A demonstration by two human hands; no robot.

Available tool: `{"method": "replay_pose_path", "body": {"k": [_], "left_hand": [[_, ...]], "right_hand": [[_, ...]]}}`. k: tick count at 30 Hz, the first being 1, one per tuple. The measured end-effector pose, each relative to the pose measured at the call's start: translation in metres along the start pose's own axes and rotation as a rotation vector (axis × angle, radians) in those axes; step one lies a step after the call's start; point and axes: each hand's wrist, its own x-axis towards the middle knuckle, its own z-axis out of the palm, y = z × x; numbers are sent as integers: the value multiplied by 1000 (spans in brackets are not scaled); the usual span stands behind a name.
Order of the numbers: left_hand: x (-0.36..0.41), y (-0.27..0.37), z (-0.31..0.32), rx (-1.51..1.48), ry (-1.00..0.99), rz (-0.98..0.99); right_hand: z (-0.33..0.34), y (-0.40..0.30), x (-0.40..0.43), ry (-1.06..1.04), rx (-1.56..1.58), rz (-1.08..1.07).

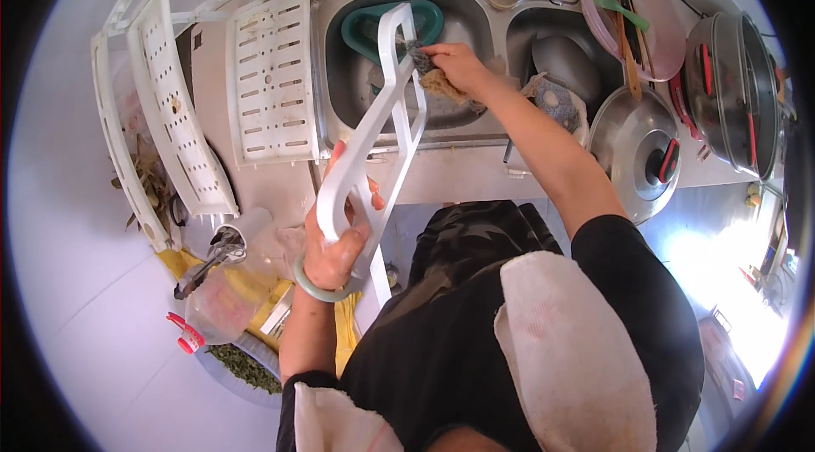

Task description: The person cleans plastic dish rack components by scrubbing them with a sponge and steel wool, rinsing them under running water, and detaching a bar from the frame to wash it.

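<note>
My left hand, with a pale bangle at its wrist, grips the lower end of a white plastic rack frame. The frame slants up over the left basin of a metal sink. Over that basin my right hand holds a grey scouring pad against the frame's upper part, with a tan cloth hanging under the fingers. A green plastic basin lies in the sink below the frame. Part of it is hidden by the frame.
White slotted rack shelves stand left of the sink. On the right are a pink basin with utensils, a steel pan lid and a steamer pot. A plastic bottle lies at lower left, near a bowl of green leaves.
</note>
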Motion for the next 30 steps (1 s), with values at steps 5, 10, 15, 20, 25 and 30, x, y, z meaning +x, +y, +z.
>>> {"method": "replay_pose_path", "body": {"k": [5,10,15,20,25,30], "left_hand": [[6,-3,-8,-46,9,1],[3,-4,-10,-40,20,14],[8,6,-13,-101,51,-17],[16,22,-19,-142,63,-28],[25,35,-20,-189,71,-63],[25,29,-17,-100,32,-37]], "right_hand": [[11,-29,-10,-202,160,39],[13,-48,-14,-260,-183,-94],[0,-20,21,-298,-677,-304],[-25,-23,61,-237,-1228,-876],[-43,-16,67,-259,-1353,-876],[2,9,23,-269,-761,-343]]}}
